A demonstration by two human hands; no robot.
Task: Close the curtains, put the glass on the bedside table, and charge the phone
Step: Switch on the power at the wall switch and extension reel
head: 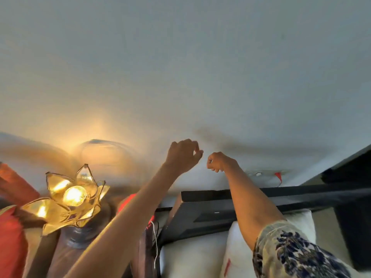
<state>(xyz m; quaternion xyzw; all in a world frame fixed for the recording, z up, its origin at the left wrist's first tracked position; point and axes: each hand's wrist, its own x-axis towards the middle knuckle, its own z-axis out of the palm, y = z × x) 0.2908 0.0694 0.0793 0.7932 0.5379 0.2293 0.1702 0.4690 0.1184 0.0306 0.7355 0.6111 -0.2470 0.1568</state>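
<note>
Both my arms reach up toward the white wall (pixel 200 77) above the bed's head. My left hand (pixel 183 155) has its fingers curled, with thumb and fingertips drawn together. My right hand (pixel 217 161) is a loose fist just to its right, a small gap between the two. I see nothing in either hand. A wall socket plate (pixel 259 173) with a red switch (pixel 278 175) sits low on the wall, right of my right hand. A thin white cord (pixel 155 243) hangs below my left forearm. No curtain, glass or phone shows.
A lit flower-shaped glass lamp (pixel 74 195) stands at the lower left, close under my left arm. A dark headboard (pixel 220 209) runs across below the hands, with white pillows (pixel 200 255) in front of it. Red fabric (pixel 12 237) lies at the far left.
</note>
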